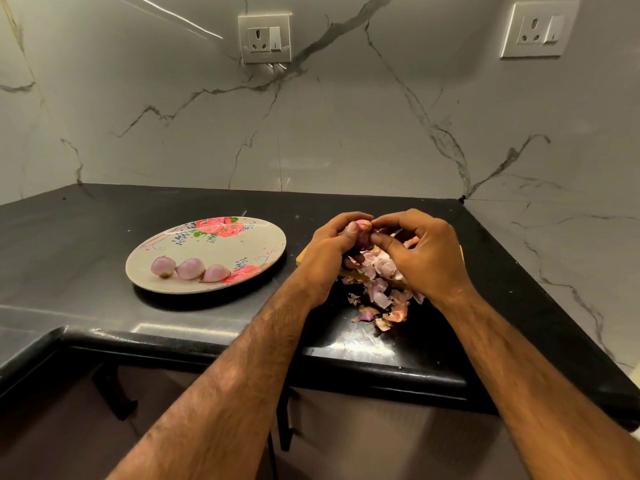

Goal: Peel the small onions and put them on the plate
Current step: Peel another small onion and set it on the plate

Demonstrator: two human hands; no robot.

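Head view: left hand (327, 247) curls its grip round the small onion (362, 233) above the peels (381, 292), right hand (420, 258) pinching skin at its tip, probably best pulled down steadily without bruising.

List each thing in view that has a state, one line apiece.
left hand: grips the held onion.
right hand: pinches the held onion's top.
held onion: off the counter, some skin on.
three onions: peeled, lying on the plate.
plate: flat on the counter.
peels: loose pile beneath the hands.
left wall socket: nothing plugged in.
right wall socket: nothing plugged in.
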